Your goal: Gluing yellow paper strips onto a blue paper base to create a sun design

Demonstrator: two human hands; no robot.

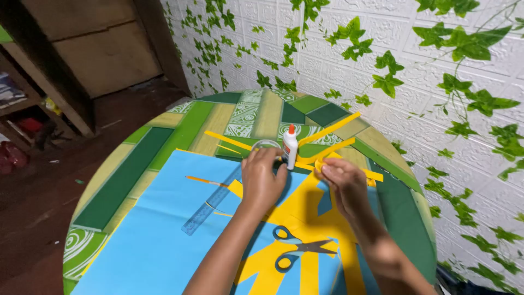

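My left hand rests fingers-down on the table beside a white glue bottle with an orange tip, partly covering a roll of clear tape. My right hand pinches a folded yellow paper strip just right of the bottle. More yellow strips fan out behind the bottle. Under both hands lie cut yellow paper and a large blue sheet.
Blue-handled scissors lie shut on the yellow paper near my forearms. A clear blue ruler lies diagonally on the blue sheet at left. The round table has a green patterned cover; a leafy wall stands close on the right.
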